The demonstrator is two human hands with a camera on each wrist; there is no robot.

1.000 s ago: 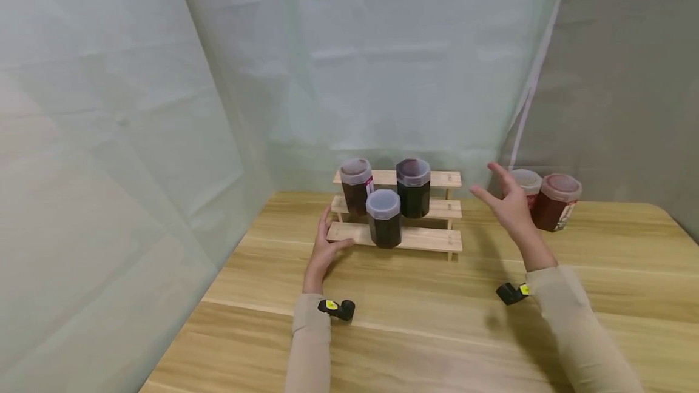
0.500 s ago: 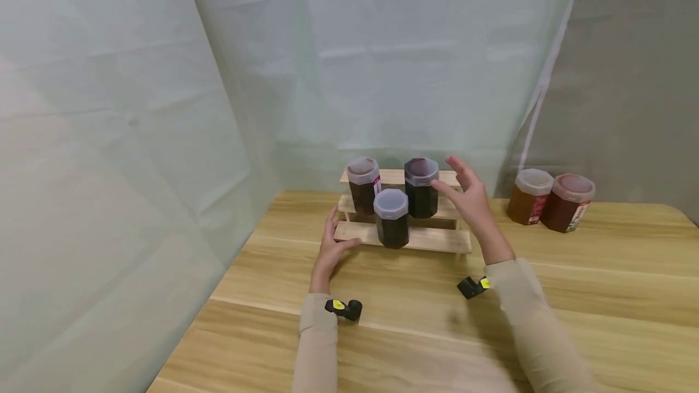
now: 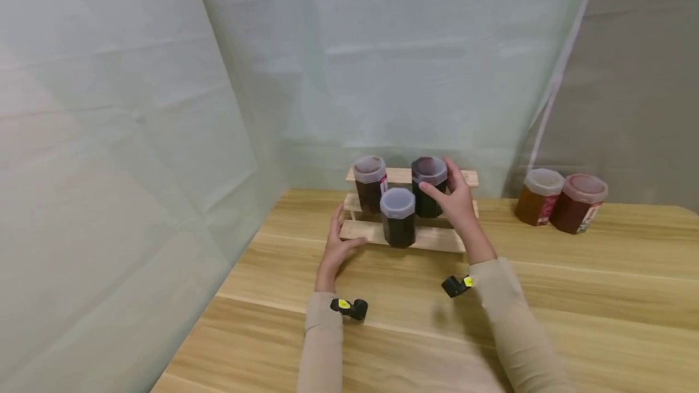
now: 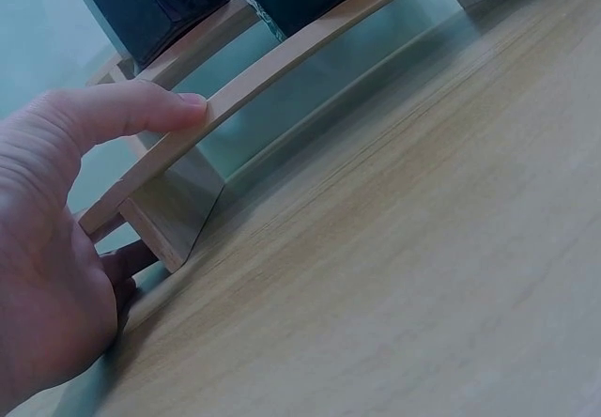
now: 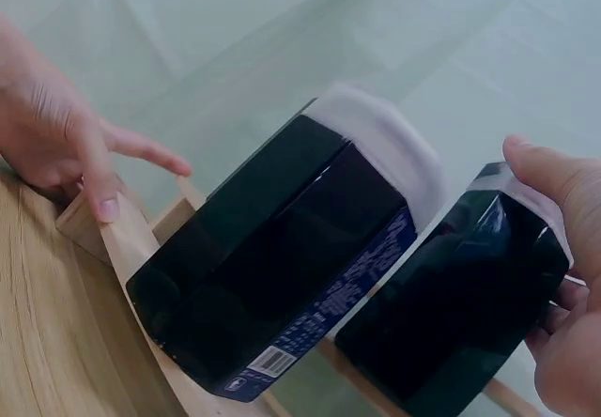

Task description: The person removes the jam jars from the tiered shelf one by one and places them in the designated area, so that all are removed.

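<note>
A three-tier wooden display stand (image 3: 439, 239) holds several-sided dark jars with pale translucent lids. My left hand (image 3: 335, 253) grips the stand's left end, thumb on the front board and the other fingers round the side. On the middle tier, my right hand (image 3: 460, 205) grips the right-hand jar (image 3: 427, 168) near its lid, thumb in front and fingers on the far side. The right wrist view shows this held jar (image 5: 441, 314) beside the front jar (image 5: 272, 239), which has a blue label with a barcode. The left jar (image 3: 368, 196) stands behind the front one.
To the right on the wood-grain table (image 3: 404, 350) stand an amber jar (image 3: 532, 204) and a dark red jar (image 3: 570, 208), side by side. Pale cloth sheets (image 3: 415, 77) hang behind and along the left of the table.
My right hand has come left from near the two jars on the right and taken hold of the right-hand jar on the stand. My left hand keeps its grip on the stand's end.
</note>
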